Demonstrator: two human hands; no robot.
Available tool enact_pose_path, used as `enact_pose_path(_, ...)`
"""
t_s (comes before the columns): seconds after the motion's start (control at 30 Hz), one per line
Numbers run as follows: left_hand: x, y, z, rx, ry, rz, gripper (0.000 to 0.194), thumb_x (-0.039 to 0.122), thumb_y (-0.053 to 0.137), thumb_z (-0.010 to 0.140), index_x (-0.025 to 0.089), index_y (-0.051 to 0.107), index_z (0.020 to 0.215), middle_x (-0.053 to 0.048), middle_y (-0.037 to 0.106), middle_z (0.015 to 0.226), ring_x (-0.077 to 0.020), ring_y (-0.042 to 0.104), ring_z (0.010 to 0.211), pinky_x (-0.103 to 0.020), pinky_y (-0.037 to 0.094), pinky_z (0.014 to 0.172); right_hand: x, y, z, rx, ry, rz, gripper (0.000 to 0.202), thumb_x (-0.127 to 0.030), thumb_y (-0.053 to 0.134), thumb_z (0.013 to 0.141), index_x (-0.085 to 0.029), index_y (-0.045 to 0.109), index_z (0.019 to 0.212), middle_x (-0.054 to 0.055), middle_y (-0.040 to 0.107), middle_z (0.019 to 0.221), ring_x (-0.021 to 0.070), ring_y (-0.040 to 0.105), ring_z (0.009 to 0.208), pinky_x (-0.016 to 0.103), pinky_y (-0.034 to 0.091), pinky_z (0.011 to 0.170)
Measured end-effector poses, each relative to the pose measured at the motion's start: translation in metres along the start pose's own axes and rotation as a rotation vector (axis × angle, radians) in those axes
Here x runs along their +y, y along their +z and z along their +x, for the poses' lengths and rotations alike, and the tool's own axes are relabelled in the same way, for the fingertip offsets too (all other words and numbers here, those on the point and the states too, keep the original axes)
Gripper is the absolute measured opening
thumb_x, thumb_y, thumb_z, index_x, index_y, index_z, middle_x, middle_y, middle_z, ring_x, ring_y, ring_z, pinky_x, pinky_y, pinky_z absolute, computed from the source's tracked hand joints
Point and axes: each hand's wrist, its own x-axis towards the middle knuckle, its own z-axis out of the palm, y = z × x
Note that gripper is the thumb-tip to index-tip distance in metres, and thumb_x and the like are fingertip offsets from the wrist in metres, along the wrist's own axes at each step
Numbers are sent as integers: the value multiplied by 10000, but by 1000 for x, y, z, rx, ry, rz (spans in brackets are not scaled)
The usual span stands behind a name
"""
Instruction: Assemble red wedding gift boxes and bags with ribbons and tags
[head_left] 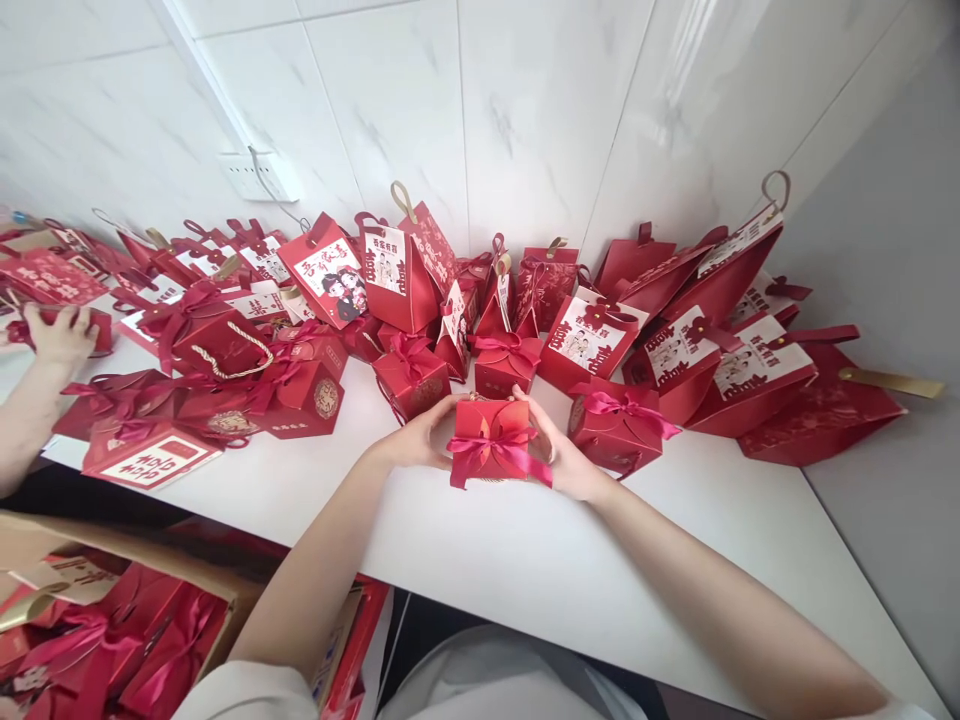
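Observation:
Between my two hands is a small red gift box (491,420) tied with a magenta ribbon bow, low over the white table. My left hand (424,435) grips its left side, and my right hand (556,448) grips its right side; the far fingers are partly hidden behind it. Just beyond stand two similar ribboned boxes, one red box (412,380) to the left and another red box (508,365) straight behind. A third ribboned box (616,430) stands close to the right of my right hand.
Tall red gift bags (589,340) crowd along the tiled wall (540,120). At left, more red boxes (300,385) are piled. Another person's hand (64,335) touches a box at far left. An open carton (240,600) of ribboned boxes stands below the table (465,540) edge.

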Motion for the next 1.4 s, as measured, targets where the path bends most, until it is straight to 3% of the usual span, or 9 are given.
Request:
enact_pose_path(0.3,4,-1,-3,7,69,35,991,215,859,540,259,395,1414,-165,404,1480,-330,423,1364,-480,330,1141,3,5,-3,11,-33,-7,1057,-417,820,718,-445,137,1524,34,-13,1639,291,217,1467,460,290,1163)
enact_pose_path(0.4,4,0,-4,11,64,31,982,223,870,518,246,426,1393,-163,433,1460,-333,452,1340,-485,349,1127,2,7,-4,6,-25,-9,1145,-415,852,674,-399,103,1540,87,104,1627,298,280,1445,457,307,1158)
enact_pose_path(0.53,5,0,-6,26,32,64,969,253,896,454,215,501,1338,-161,499,1407,-354,471,1313,-513,347,1119,3,5,-7,-18,101,25,1222,-429,847,676,-309,11,1558,149,300,1561,298,370,1400,473,368,1123)
enact_pose_path(0.77,15,8,-6,44,-39,-196,799,381,837,613,242,496,1322,-131,554,1351,-309,538,1247,-472,439,1036,2,1,-4,18,115,35,709,-537,694,806,-292,438,1421,88,521,1425,303,390,1384,497,352,1133)
enact_pose_path(0.9,16,12,-6,63,-83,-219,812,419,821,627,240,474,1339,-148,539,1363,-312,588,1171,-446,519,915,5,1,-1,27,92,40,619,-580,599,861,-296,469,1395,70,495,1447,290,434,1352,459,355,1134)
enact_pose_path(1.0,16,8,-7,41,-91,-137,841,385,833,613,233,471,1357,-152,555,1353,-325,594,1168,-475,509,935,8,4,-4,40,83,48,650,-564,583,879,-284,403,1438,88,476,1458,287,467,1321,450,406,1093)
enact_pose_path(1.17,17,6,-10,41,-46,-2,898,281,899,488,233,547,1312,-133,622,1284,-362,554,1232,-492,450,1032,1,12,-12,235,-69,-126,798,-565,629,845,-298,254,1496,88,304,1552,314,364,1383,451,412,1082)
enact_pose_path(1.27,9,8,-9,118,11,-186,746,345,880,531,227,611,1217,-125,651,1238,-372,557,1226,-512,456,1017,-3,17,-16,235,-177,-151,779,-647,483,888,-305,181,1520,79,218,1581,336,330,1393,455,432,1052)
enact_pose_path(1.4,-1,12,-3,284,97,-513,612,507,806,613,231,646,1135,-99,672,1215,-357,556,1233,-520,439,1036,-1,23,-15,204,-218,-108,711,-588,451,926,-360,129,1518,65,131,1601,313,468,1274,436,524,885)
